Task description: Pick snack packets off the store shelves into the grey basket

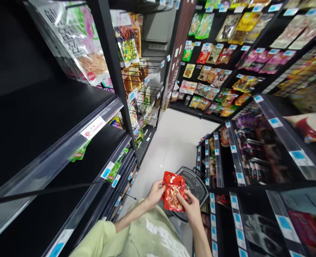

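Between my two hands I hold a red snack packet [174,192] with a clear window, in front of my body at the lower middle of the head view. My left hand [156,193] pinches its left edge. On the right side, my right hand [190,204] grips the edge, with the thumb lying across the packet's front. What the packet holds is too small to make out. Below and behind it is a dark grey shopping basket [198,187], partly hidden by the packet and my right hand.
Black shelves [53,103] run close along my left, a few green packets [115,167] on the lower ones. More shelves [254,185] with bagged goods stand at the right. A pale tiled floor [181,132] leads to a wall rack of hanging snack packets [206,73].
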Tool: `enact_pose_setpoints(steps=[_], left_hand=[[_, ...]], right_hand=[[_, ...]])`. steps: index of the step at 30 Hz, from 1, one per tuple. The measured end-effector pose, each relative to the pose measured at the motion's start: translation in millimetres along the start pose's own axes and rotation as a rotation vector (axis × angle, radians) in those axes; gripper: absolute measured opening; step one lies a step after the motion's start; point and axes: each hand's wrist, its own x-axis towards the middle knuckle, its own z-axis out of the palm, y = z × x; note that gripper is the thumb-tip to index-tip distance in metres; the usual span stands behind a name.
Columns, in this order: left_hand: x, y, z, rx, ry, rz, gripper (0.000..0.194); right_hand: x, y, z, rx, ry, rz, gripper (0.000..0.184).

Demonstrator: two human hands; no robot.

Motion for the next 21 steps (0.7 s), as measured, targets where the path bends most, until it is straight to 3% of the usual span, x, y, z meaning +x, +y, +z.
enact_pose_setpoints(steps=[3,5,9,16,21], left_hand=[[-5,10,-6.0,-0.064,0.003,-0.020,0.052],[-9,18,-9.3,-0.078,-0.056,-0.051,0.051],[-10,30,-15.6,0.089,-0.159,0.002,0.053],[3,34,-15.0,0.257,0.031,0.073,0.049],[6,37,-8.2,0.243,0.010,0.053,0.050]], right_hand=[[-4,7,11,-0.008,0.068,-0.027,0.041],[-5,10,17,-0.011,0.083,-0.052,0.039],[-3,12,27,-0.035,0.085,-0.104,0.037],[1,3,41,-0.011,0.216,-0.230,0.037],[-2,3,39,0.057,0.311,-0.308,0.046]])
